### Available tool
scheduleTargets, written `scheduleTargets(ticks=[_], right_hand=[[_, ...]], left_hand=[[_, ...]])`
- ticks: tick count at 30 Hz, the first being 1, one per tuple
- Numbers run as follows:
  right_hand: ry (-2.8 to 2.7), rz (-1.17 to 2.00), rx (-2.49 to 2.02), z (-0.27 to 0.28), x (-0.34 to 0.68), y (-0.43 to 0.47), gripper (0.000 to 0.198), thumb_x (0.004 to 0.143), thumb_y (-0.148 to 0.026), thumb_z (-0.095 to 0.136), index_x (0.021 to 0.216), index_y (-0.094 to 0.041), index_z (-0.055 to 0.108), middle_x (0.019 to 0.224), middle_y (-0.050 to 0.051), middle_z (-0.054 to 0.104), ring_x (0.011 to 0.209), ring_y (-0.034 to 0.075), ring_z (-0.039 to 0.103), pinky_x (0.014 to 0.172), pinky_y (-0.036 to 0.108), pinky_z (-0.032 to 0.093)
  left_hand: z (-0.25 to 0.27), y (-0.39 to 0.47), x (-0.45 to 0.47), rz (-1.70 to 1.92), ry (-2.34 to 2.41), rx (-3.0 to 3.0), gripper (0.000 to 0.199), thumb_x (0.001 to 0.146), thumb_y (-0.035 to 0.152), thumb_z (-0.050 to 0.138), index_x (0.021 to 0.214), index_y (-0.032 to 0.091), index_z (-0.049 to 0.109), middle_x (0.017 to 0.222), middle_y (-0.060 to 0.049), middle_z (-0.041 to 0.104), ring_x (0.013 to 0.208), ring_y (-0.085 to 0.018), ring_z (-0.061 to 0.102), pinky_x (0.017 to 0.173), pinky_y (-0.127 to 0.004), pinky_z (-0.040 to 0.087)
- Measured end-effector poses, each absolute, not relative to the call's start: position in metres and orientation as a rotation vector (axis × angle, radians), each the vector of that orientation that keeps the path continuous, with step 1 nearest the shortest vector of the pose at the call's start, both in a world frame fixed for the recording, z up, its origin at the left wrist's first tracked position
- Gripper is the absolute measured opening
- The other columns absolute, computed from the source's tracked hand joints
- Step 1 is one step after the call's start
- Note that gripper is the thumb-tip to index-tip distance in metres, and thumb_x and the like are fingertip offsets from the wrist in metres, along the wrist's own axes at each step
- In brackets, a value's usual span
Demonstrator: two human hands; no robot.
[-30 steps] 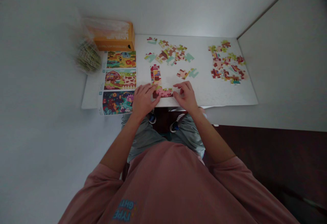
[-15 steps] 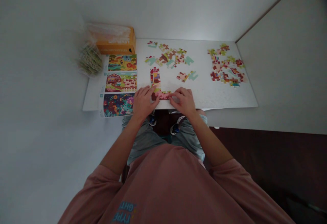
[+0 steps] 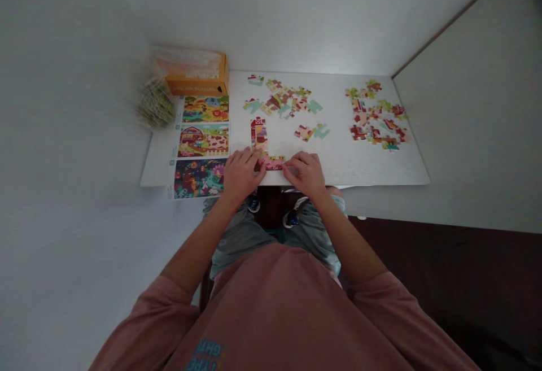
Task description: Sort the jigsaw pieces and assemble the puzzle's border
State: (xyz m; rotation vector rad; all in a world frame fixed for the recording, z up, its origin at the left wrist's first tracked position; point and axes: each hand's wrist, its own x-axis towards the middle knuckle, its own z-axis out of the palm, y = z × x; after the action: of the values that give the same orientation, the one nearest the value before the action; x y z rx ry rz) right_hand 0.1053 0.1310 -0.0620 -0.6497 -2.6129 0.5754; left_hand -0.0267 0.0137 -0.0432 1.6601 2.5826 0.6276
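An L-shaped run of joined jigsaw pieces (image 3: 274,162) lies near the table's front edge, its upright arm showing a red barn (image 3: 258,129). My left hand (image 3: 243,173) rests on the corner of the L, fingers stretched over it and thumb apart along the lower side; it covers part of the pieces. At the right end of the bottom row, my right hand (image 3: 305,173) has thumb and forefinger pinched on the end puzzle piece, mostly hidden by the fingertips. A few loose pieces (image 3: 304,132) lie just beyond this hand.
Loose jigsaw pieces form one heap (image 3: 285,99) at the back middle and another (image 3: 376,119) at the right. A sheet with printed pictures (image 3: 203,140) lies left, below an orange box (image 3: 199,86) and a clear bag (image 3: 156,104). Walls border the white table (image 3: 339,162).
The view has shifted slightly, so the table sits a little lower. Both hands stay at the joined pieces, with the right fingertips still at the row's end.
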Motion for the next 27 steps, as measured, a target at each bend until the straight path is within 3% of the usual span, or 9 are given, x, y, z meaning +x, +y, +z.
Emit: scheduleTargets(ticks=[18, 27], right_hand=[[-2.625, 0.551, -0.709, -0.0632, 0.1043, 0.1312, 0.019, 0.075, -0.034, 0.036, 0.082, -0.027, 0.052, 0.077, 0.004, 0.049, 0.08, 0.02, 0.041, 0.073, 0.036, 0.025], [-2.637, 0.507, -0.694, -0.0588, 0.1035, 0.1309, 0.017, 0.074, -0.033, 0.037, 0.082, -0.026, 0.052, 0.077, 0.004, 0.05, 0.081, 0.02, 0.042, 0.073, 0.036, 0.027]], left_hand=[[-0.0418, 0.0162, -0.0282, 0.489, 2.574, 1.692, 0.032, 0.074, 0.031, 0.028, 0.105, 0.026, 0.035, 0.096, -0.005, 0.045, 0.09, -0.022, 0.041, 0.072, -0.036, 0.032], [-0.0402, 0.0203, -0.0207, 0.535, 2.573, 1.719, 0.035, 0.074, 0.028, 0.031, 0.108, 0.022, 0.032, 0.107, -0.005, 0.039, 0.101, -0.022, 0.033, 0.086, -0.039, 0.023]])
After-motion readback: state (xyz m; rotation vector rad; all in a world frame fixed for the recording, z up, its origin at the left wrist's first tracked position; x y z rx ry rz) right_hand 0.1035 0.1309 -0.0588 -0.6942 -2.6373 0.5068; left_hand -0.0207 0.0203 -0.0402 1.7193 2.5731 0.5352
